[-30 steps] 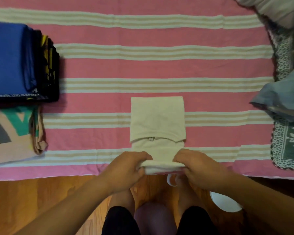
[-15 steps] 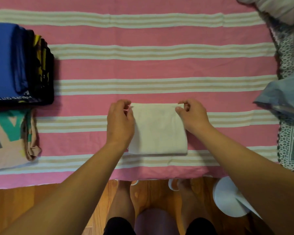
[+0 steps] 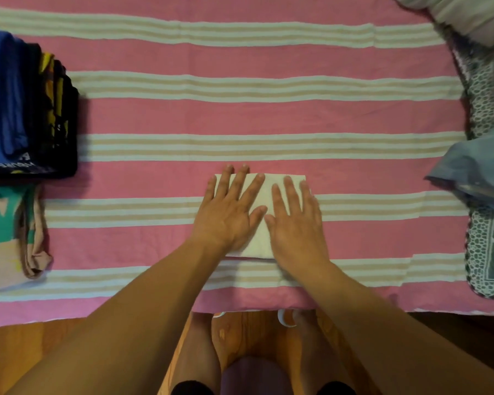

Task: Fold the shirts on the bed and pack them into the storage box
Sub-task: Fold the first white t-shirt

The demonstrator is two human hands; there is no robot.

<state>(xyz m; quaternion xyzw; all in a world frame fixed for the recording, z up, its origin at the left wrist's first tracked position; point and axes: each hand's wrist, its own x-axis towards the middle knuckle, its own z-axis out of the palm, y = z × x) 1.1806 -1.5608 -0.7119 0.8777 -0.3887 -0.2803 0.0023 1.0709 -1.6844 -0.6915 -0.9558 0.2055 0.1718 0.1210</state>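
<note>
While both palms lie flat, the left hand (image 3: pixel 228 215) and the right hand (image 3: pixel 295 223) press side by side on one folded cream shirt (image 3: pixel 264 192), fingers straight and spread, thumbs nearly touching over its middle. That shirt is a soft, matte rectangle, its far edge showing past the fingertips and its near edge a thick layered fold just below the heels of the hands. It lies on a woven pink bedspread (image 3: pixel 240 118) crossed by bands of white and tan stripes, which reaches out on every side of the hands and ends at the bed's edge near the forearms. Well off to the left of the left hand stands one black storage box (image 3: pixel 69 124) holding folded shirts set on edge, a blue one (image 3: pixel 3 89) the plainest; how many are inside cannot be told. Just nearer than the box lies one beige shirt (image 3: pixel 9 246) with a teal print, loosely folded. Far to the right of the right hand sits one crumpled light-blue garment (image 3: pixel 479 166) on a green lace-patterned cloth (image 3: pixel 491 252).
</note>
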